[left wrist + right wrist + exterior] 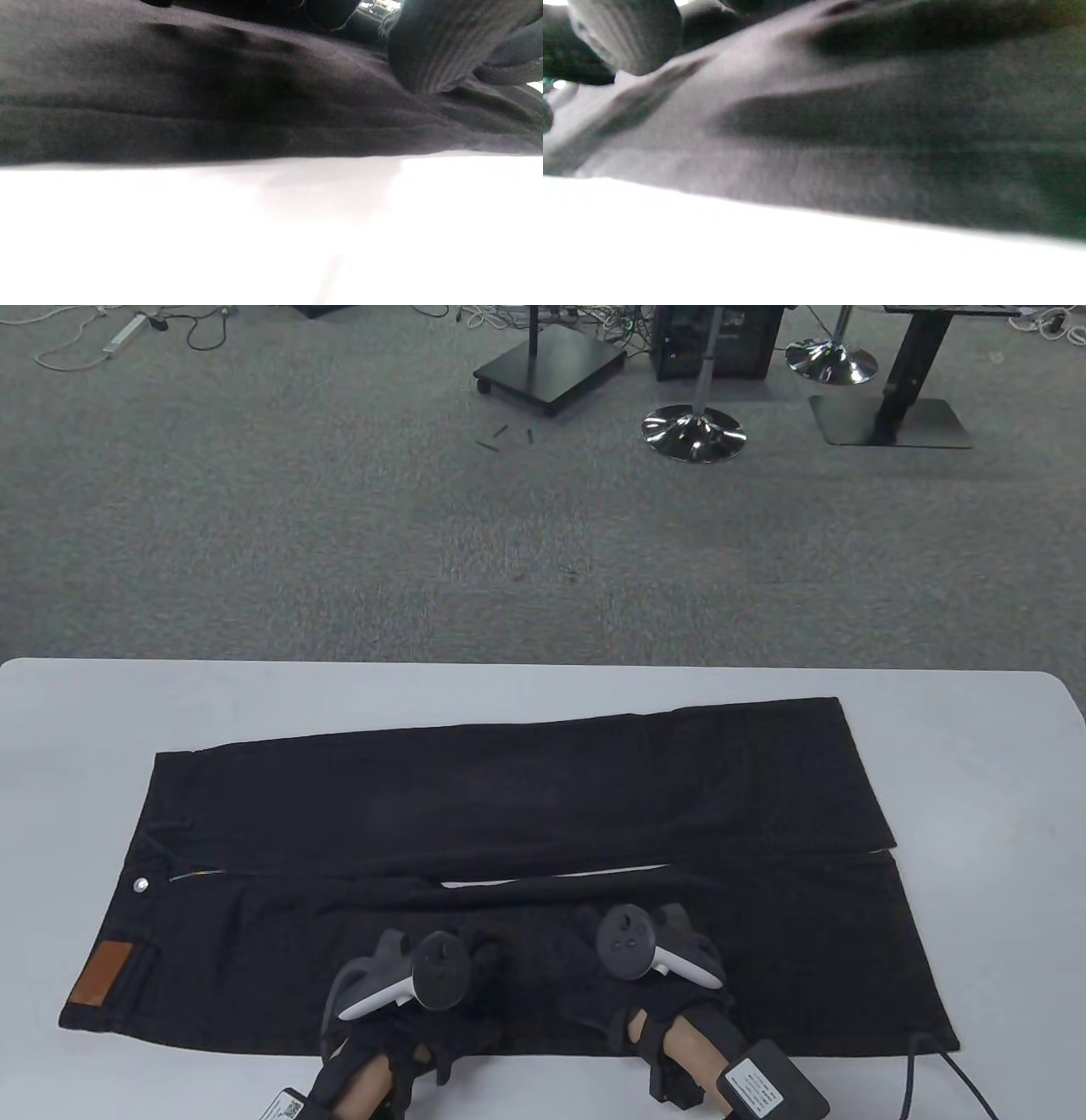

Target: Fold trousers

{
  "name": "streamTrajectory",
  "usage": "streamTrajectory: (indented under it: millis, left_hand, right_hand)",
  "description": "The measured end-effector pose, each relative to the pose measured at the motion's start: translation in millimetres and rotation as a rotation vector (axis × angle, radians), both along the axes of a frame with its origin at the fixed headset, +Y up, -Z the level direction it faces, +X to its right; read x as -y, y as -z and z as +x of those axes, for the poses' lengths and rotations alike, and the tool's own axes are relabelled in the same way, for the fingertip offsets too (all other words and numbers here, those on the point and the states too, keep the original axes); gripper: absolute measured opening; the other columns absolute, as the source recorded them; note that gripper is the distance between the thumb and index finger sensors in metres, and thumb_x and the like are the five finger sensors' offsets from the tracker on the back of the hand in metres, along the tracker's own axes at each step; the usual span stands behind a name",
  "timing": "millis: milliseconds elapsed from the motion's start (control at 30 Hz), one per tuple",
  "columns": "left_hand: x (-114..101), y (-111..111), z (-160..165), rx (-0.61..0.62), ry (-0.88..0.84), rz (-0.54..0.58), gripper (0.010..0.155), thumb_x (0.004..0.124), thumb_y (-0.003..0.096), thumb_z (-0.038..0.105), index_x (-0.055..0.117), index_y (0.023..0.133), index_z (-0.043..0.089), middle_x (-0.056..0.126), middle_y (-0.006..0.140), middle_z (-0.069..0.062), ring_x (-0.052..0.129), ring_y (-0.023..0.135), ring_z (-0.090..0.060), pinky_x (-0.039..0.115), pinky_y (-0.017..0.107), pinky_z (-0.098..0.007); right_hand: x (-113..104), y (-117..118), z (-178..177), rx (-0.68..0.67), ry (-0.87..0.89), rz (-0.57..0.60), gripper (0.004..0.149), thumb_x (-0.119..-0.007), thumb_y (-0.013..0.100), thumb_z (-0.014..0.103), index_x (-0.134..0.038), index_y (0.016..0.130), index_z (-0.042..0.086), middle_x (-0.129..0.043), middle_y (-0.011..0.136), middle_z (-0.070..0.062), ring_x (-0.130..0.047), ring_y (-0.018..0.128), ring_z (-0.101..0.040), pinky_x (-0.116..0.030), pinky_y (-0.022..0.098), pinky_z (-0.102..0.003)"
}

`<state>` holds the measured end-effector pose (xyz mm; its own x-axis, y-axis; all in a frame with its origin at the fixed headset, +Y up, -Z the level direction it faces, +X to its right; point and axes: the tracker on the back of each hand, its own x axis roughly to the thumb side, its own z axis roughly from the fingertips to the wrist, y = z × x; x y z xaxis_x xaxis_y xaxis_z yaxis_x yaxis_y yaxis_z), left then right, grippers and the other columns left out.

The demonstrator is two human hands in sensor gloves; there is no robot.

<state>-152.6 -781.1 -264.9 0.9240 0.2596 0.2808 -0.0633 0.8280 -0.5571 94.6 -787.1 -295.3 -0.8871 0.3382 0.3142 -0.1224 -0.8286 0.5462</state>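
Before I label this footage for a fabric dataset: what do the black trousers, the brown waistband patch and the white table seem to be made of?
The black trousers look like matte denim or heavy cotton; the right wrist view shows a fine woven grain. The brown waistband patch looks like leather or imitation. The white table appears smooth laminate or plastic, lightly glossy. Both hands, left and right, rest on the cloth.

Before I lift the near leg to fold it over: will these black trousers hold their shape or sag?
The trousers will likely sag: the cloth already wrinkles around the left hand and right hand. It looks like thick denim, so probably fairly heavy. It should not slip much on the table.
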Motion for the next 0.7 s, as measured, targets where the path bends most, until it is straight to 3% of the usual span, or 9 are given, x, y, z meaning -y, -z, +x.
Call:
streamTrajectory:
  millis: [200, 700]
  left_hand:
    - [10, 2, 0, -0.009, 0.041, -0.031, 0.089, 0.079, 0.0478, 0.066, 0.032, 0.118, 0.039, 0.020, 0.123, 0.012, 0.021, 0.122, -0.030, 0.033, 0.085, -0.065]
    - [9, 3, 1, -0.015, 0.080, -0.040, 0.087, 0.078, 0.0484, 0.066, 0.033, 0.118, 0.038, 0.021, 0.123, 0.012, 0.020, 0.122, -0.028, 0.032, 0.086, -0.063]
  right_hand:
    - [7, -8, -15, -0.092, -0.103, -0.015, 0.080, -0.070, 0.046, 0.070, -0.025, 0.106, 0.045, -0.007, 0.116, 0.006, -0.005, 0.109, -0.032, -0.018, 0.075, -0.065]
    - [14, -13, -26, -0.143, -0.260, -0.094, 0.094, -0.071, 0.043, 0.074, -0.006, 0.103, 0.041, 0.011, 0.111, 0.004, 0.008, 0.105, -0.033, -0.014, 0.075, -0.066]
